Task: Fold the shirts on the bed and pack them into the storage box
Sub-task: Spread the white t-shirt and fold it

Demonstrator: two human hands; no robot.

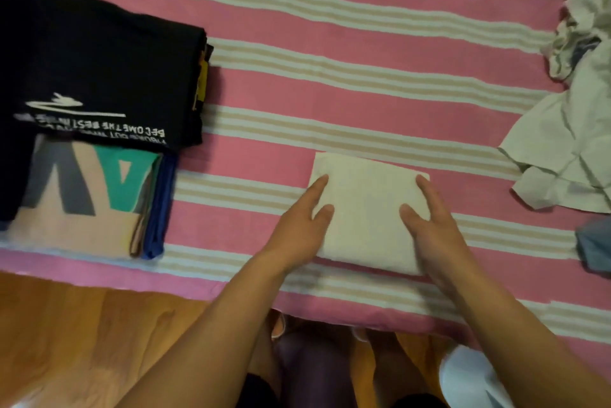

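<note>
A folded cream-white shirt (367, 206) lies on the pink striped bed (330, 93) near its front edge. My left hand (301, 226) rests on the shirt's left side with fingers straight. On the shirt's right side my right hand (429, 226) lies flat in the same way. At the left sits a folded black shirt with white lettering (109, 77) on a stack, and in front of it another stack topped by a peach, grey and teal shirt (82, 196). No storage box is in view.
A heap of unfolded pale clothes (575, 130) lies at the right edge, with a blue-grey piece (595, 245) below it. Wooden floor (82, 325) shows beneath the bed's front edge, and a white slipper (469, 378) at the bottom right.
</note>
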